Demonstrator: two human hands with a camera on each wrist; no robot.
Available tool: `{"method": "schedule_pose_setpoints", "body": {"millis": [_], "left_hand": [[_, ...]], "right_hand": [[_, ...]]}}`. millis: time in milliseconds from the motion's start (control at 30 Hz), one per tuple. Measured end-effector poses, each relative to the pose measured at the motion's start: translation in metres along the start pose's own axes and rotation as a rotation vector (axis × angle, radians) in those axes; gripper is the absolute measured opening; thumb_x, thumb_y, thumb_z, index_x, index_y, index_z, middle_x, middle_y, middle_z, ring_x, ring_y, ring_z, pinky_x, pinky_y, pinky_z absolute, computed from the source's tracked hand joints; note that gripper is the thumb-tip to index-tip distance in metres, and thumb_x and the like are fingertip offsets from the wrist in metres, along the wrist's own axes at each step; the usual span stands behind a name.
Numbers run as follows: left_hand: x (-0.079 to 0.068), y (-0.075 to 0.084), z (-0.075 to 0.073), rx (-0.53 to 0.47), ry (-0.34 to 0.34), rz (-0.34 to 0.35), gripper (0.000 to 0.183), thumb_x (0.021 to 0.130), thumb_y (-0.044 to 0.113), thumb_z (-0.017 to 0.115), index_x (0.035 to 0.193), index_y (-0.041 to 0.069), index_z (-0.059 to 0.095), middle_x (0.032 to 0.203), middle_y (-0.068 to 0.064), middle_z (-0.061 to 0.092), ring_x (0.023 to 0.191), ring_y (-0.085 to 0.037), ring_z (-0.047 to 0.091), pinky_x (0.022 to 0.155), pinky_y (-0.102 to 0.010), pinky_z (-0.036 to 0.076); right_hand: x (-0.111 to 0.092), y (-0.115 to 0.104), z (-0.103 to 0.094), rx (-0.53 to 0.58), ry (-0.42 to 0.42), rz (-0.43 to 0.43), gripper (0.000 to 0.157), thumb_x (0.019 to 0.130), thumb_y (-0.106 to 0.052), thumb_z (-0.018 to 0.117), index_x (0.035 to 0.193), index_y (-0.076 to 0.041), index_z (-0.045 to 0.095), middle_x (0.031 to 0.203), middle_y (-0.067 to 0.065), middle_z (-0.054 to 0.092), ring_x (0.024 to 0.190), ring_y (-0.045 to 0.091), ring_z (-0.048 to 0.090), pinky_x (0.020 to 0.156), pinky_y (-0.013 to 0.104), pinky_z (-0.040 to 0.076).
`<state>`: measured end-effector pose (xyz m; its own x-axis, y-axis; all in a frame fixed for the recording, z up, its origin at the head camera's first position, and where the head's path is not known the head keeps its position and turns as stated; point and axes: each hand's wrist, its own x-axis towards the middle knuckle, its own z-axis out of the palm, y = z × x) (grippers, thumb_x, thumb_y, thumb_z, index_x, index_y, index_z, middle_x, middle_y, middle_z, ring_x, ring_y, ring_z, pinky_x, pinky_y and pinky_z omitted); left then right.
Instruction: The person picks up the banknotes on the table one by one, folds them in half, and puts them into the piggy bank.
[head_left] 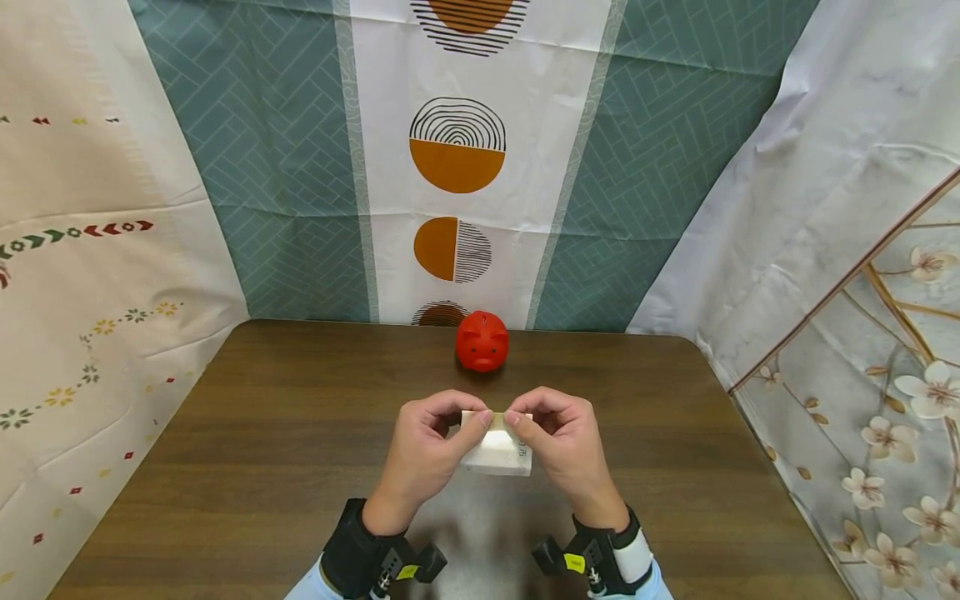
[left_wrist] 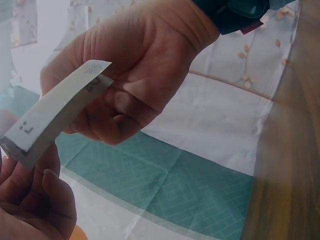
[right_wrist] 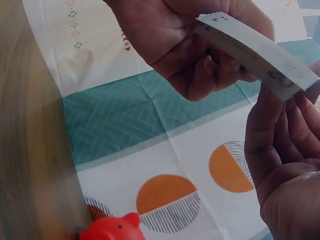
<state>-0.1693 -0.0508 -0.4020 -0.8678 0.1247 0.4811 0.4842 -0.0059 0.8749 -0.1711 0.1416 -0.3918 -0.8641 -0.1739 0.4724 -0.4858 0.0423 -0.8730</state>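
Observation:
A small pale banknote [head_left: 497, 457], folded lengthwise, is held up between both hands above the table. My left hand [head_left: 429, 450] pinches its left end between thumb and fingers. At the other end, the thumb and fingers of my right hand [head_left: 562, 446] pinch it too. Both wrist views show the banknote [left_wrist: 57, 107] as a narrow bent strip with a crease; printed numerals are visible on it in the right wrist view. Beyond the hands, a red piggy bank [head_left: 482, 343] stands upright, its slot on top, with neither hand touching it.
The brown wooden table [head_left: 300, 433] reaches back to a teal and white patterned curtain [head_left: 285, 167]. Pale patterned cloths hang at the left and right sides. Each wrist wears a black strap with a small camera.

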Motion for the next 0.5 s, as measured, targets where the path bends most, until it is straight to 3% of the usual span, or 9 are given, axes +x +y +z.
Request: {"method": "schedule_pose_setpoints", "body": {"millis": [200, 500], "left_hand": [[-0.0005, -0.0002, 0.0017, 0.028, 0.001, -0.007, 0.003, 0.094, 0.009, 0.073, 0.094, 0.009, 0.077, 0.080, -0.008, 0.070, 0.067, -0.013, 0.054, 0.054, -0.023, 0.041], [-0.0010, -0.0004, 0.0033, 0.004, -0.019, 0.030, 0.005, 0.092, 0.004, 0.073, 0.094, 0.008, 0.076, 0.079, -0.009, 0.070, 0.065, -0.012, 0.054, 0.052, -0.024, 0.044]], "right_hand": [[0.0002, -0.0006, -0.0008, -0.026, -0.003, 0.020, 0.007, 0.094, 0.000, 0.069, 0.092, -0.004, 0.075, 0.078, -0.005, 0.066, 0.063, 0.016, 0.047, 0.049, 0.030, 0.034], [0.0012, 0.0025, -0.0021, 0.029, -0.059, -0.017, 0.004, 0.094, 0.000, 0.069, 0.091, 0.002, 0.072, 0.080, -0.006, 0.067, 0.062, 0.014, 0.050, 0.048, 0.026, 0.039]]}}
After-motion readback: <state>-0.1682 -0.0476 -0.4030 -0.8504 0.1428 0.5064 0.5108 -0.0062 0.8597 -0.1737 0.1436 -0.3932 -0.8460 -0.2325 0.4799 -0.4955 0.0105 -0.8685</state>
